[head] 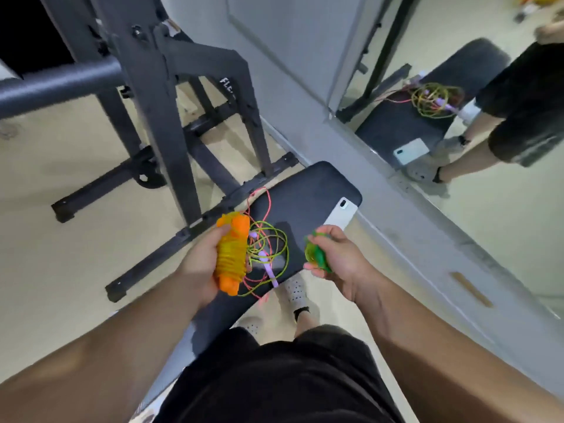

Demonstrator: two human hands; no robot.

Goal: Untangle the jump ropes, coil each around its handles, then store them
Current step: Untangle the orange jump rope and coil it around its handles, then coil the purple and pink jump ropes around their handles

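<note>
Padded tabletop carries the tangled ropes, near centre, while the left hand grips the coiled orange-handled rope clear of them and the right hand clasps green handles, probably to free that rope.

A single wide-angle view looks steeply down from the person's head, close above the left hand and right hand over the padded table. At right, a wall mirror shows the same table from the far side.
</note>
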